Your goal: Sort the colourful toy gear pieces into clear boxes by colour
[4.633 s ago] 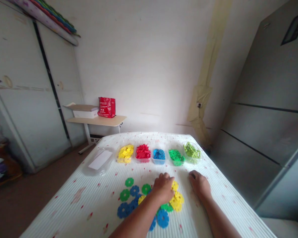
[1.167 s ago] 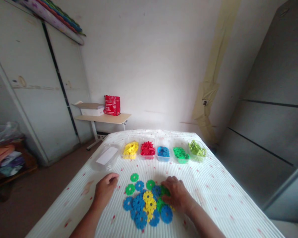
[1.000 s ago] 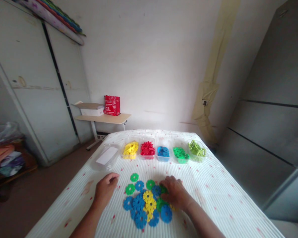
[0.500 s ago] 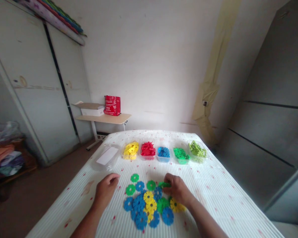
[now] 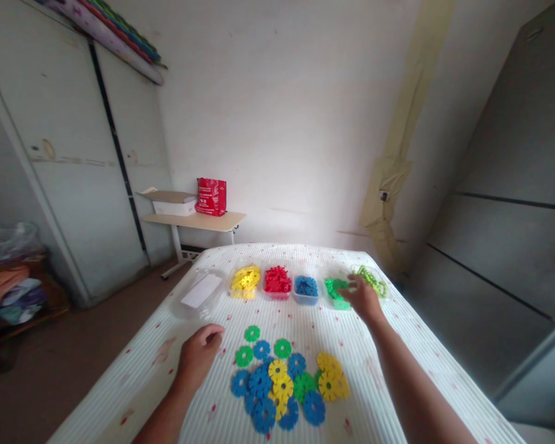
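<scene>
My right hand (image 5: pixel 364 298) reaches over the tub of green discs (image 5: pixel 337 302), its fingers apart at the rim and no disc visible between them. My left hand (image 5: pixel 200 350) rests on the table left of the loose pieces, fingers curled in and nothing seen in them. Between my arms lies a spread of notched plastic discs: overlapping blue discs (image 5: pixel 259 380), yellow discs (image 5: pixel 283 387) down the middle, and another yellow cluster (image 5: pixel 333 377) on the right. Several green discs (image 5: pixel 282 348) lie among and behind them.
Tubs of yellow (image 5: pixel 245 293), red (image 5: pixel 278 295), blue (image 5: pixel 306 300) and light green pieces (image 5: pixel 374 285) line the far part of the table. A clear plastic lid (image 5: pixel 213 304) with a white paper lies left. Beyond stands a small desk (image 5: pixel 222 222) with a red bag (image 5: pixel 211 197).
My right hand has moved from the loose discs, where it held a green disc, forward and right to the green tub. Its fingers have opened. My left hand stays put.
</scene>
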A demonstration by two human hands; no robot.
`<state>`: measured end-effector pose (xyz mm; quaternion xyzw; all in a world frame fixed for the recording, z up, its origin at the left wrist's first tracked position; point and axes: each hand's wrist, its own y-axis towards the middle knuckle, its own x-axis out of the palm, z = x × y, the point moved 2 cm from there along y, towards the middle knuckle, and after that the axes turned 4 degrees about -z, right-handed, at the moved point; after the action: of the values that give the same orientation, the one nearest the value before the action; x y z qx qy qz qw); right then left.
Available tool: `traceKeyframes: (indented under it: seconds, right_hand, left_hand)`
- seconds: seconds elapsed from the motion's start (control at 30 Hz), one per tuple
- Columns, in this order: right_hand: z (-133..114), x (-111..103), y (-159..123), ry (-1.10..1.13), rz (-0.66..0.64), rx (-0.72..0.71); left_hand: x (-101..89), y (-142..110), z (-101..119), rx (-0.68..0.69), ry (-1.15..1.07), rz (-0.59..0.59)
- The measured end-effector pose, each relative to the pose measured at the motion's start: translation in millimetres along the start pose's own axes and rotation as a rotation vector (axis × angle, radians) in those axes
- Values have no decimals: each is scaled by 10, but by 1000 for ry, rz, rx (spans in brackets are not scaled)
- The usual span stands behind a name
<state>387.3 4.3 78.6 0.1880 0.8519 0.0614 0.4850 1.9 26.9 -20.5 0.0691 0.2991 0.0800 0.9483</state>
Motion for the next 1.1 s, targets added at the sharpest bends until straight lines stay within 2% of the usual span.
traceKeyframes:
  seconds: [0.13,0.33,0.43,0.5,0.6,0.7,0.87,0.97,1.1]
  right_hand:
    - [74,15,-9,-14,54,-8]
    - [364,256,-429,-114,69,-73]
    - [520,268,-587,-71,60,-68]
    - [539,253,-644,-20,24,-77]
    - [384,263,-704,28,-83,-152]
    - [53,331,-786,26,-177,-240]
    - [-494,516,-907,-35,-336,-399]
    - [-609,634,-913,-157,-424,-389]
    - [-584,769,-891,-297,-499,-355]
  left_hand:
    - [9,-3,-8,15,-36,1]
    - [26,-29,36,76,-75,-52]
    - [51,-85,136,156,-54,-95]
    - [92,-140,237,245,-18,-132]
    - [174,-223,382,370,33,-184]
    - [225,-264,449,431,102,-177]
    - [208,-272,442,504,227,-141]
    - [209,-279,445,545,275,-155]
    - [249,-275,478,579,314,-189]
